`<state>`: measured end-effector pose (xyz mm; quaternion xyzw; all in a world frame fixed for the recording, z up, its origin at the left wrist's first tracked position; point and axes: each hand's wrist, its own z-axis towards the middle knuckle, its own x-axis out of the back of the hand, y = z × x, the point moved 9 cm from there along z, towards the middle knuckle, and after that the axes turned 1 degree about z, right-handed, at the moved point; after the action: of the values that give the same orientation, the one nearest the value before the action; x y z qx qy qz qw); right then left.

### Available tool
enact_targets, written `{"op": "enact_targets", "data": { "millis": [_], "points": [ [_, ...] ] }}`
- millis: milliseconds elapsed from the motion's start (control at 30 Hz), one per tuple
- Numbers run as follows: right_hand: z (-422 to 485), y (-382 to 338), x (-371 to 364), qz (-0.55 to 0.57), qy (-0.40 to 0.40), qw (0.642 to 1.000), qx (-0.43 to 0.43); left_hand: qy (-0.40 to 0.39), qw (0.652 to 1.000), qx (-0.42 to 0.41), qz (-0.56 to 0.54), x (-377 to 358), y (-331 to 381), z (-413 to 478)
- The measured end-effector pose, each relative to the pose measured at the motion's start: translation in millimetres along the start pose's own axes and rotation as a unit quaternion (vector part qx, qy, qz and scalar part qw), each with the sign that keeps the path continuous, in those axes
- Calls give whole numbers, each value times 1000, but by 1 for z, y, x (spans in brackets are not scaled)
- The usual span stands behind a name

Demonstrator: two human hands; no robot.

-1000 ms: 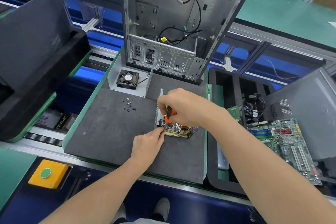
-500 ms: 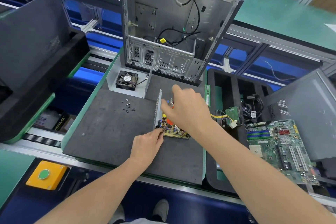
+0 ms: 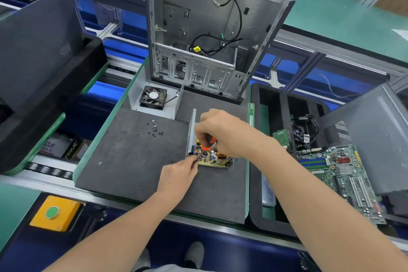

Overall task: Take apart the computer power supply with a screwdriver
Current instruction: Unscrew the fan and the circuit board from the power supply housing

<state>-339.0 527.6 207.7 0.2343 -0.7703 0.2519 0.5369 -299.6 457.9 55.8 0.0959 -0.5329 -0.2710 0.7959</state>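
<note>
The opened power supply [image 3: 215, 160] lies on the dark mat [image 3: 136, 161], its circuit board with capacitors and coils bare and a thin metal side wall [image 3: 191, 132] standing at its left. My right hand [image 3: 223, 132] grips an orange-and-black screwdriver [image 3: 208, 142] that points down onto the board's left part. My left hand [image 3: 178, 175] pinches the near left corner of the supply, thumb and fingertips at its edge. The screwdriver's tip is hidden among the components.
Several loose black screws [image 3: 154, 130] lie on the mat, left of the supply. A fan in a grey bracket [image 3: 153, 97] and the emptied computer case [image 3: 209, 28] stand behind. A black tray [image 3: 256, 183] on the right holds a motherboard [image 3: 340, 172] and cables. A yellow button box [image 3: 54, 213] sits near left.
Half a second ago my right hand reached over the supply without the screwdriver showing; now it grips the screwdriver upright on the board again. My left hand stayed at the corner.
</note>
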Motion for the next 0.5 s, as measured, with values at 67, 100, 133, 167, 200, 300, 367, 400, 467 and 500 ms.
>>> {"op": "enact_targets", "data": {
  "millis": [67,100,133,167,200,300,367,400,467,500],
  "points": [
    [-1,3,-2,19,-3,1000,-9,0,1000,-2,-5,0,0,0],
    [-2,5,-2,29,0,999,-30,2,1000,-4,-8,1,1,0],
    [-3,10,-2,30,7,997,-64,5,1000,-5,-12,2,1,0],
    [-4,17,-3,18,18,993,-118,7,1000,-5,-16,2,1,0],
    [-7,25,-3,-4,33,983,-181,7,1000,-4,-20,3,1,0],
    [-16,40,-1,-47,96,945,-310,4,1000,-4,-29,3,2,0],
    [-14,39,-1,-28,136,945,-295,4,1000,-6,-27,3,1,1],
    [-12,36,-1,-20,146,951,-273,4,1000,-5,-26,3,1,1],
    [-7,27,0,19,159,963,-218,7,1000,-6,-21,2,1,1],
    [-6,22,1,47,157,968,-190,8,1000,-6,-19,2,1,1]
  ]
}}
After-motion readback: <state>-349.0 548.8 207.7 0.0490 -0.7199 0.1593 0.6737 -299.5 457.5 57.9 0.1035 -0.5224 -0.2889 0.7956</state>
